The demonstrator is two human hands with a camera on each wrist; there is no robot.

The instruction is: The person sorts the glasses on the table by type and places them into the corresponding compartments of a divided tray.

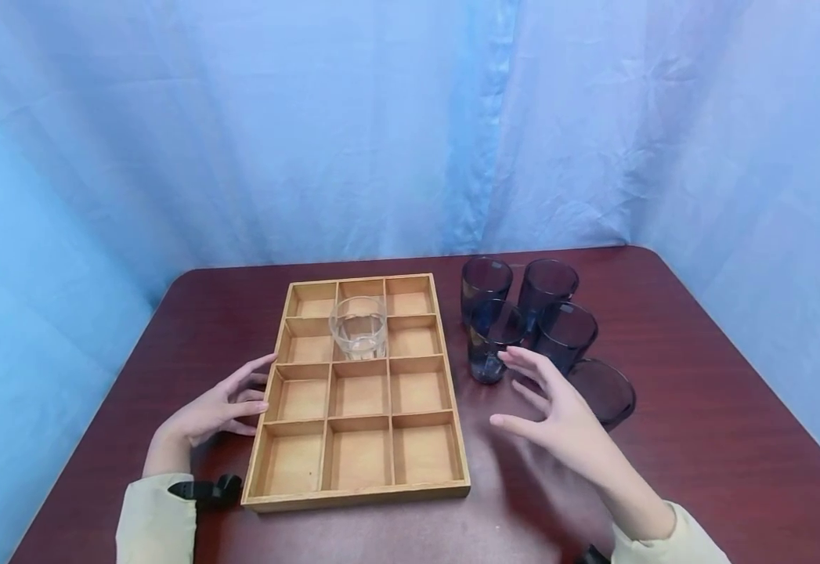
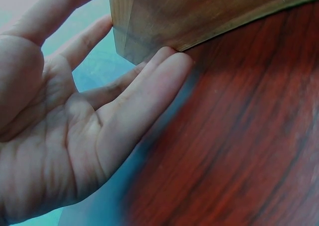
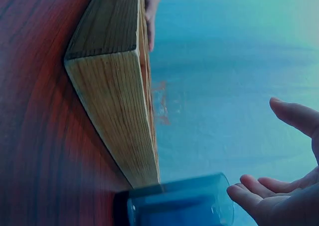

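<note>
A shallow wooden tray [image 1: 356, 497] divided into square compartments lies on the table. One clear glass [image 1: 359, 325] stands upright in its middle column, second row from the back. My left hand [image 1: 208, 407] is at the tray's left side, its fingertips against the outer wall; the left wrist view has those fingers [image 2: 144, 94] touching the wood. Several dark tinted glasses stand right of the tray, among them a front-left glass [image 1: 487, 356]. Beside that glass is my right hand [image 1: 547, 411], fingers spread and thumb apart, holding nothing. Whether its fingertips touch the glass, I cannot tell.
More dark glasses, including a back-left one [image 1: 485, 282], a back-right one [image 1: 549, 286] and a front-right one [image 1: 603, 392], are grouped closely together. The dark red table [image 1: 691, 462] ends at pale blue curtains [image 1: 353, 141] behind and at both sides.
</note>
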